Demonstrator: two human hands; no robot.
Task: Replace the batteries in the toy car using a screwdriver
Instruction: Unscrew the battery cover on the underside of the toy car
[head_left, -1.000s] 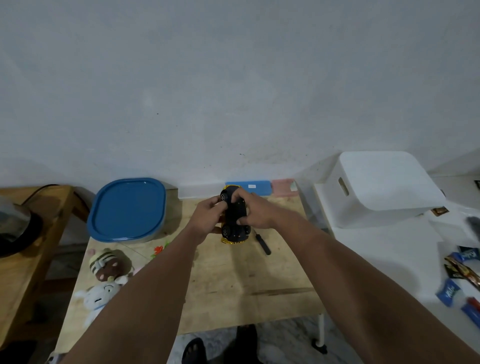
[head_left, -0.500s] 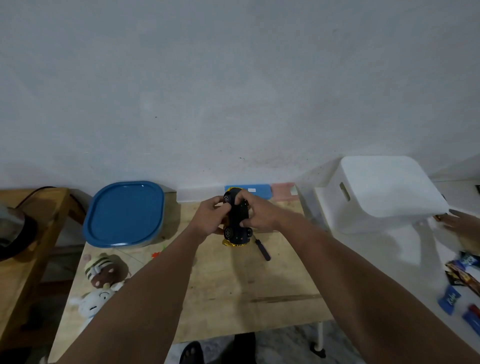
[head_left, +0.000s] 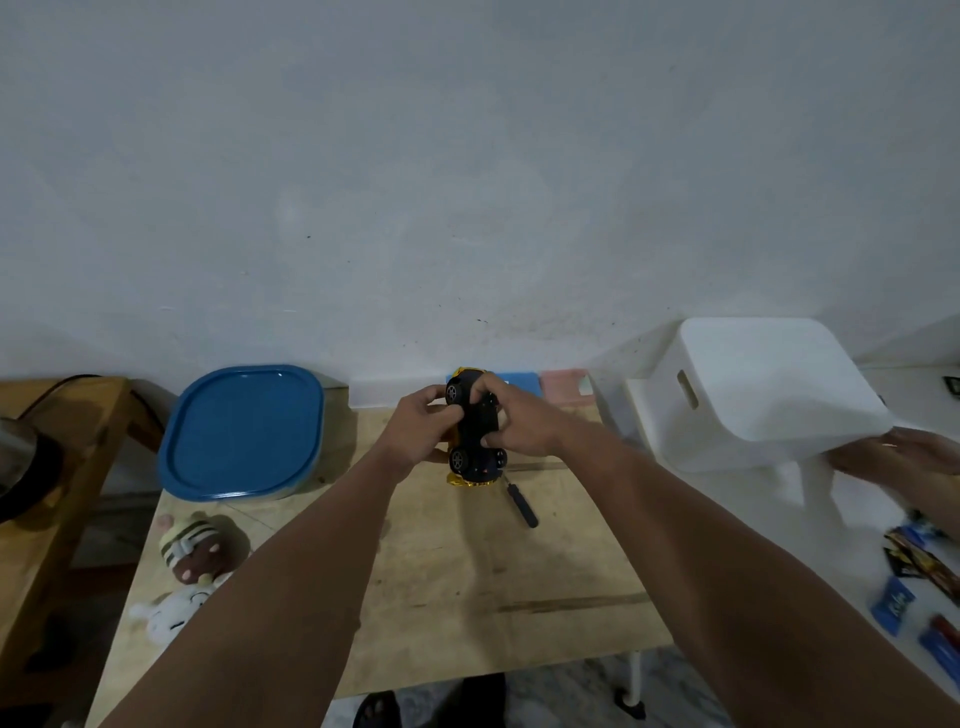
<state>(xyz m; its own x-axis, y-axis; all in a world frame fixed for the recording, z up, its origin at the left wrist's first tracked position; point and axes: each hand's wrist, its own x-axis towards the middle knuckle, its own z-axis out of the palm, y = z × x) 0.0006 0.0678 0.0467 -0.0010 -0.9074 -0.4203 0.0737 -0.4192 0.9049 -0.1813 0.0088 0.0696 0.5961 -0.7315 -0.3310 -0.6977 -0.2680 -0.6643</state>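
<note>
Head view | your left hand and right hand both grip toy car, underside up, above counter | screwdriver lies idle just beside | battery swap likely midway; cover state unclear.

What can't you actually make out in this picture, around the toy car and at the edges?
Head view only:
- Battery cover and screw on the car: hidden by the left hand and right hand; too small to tell open or closed.
- Batteries: none seen.
- Screwdriver: its tip is hidden behind the car.
- Dark pot: cut off by the left edge.
- Another person's hand: cut off by the right edge.
- Wrappers: print blurred.
</note>
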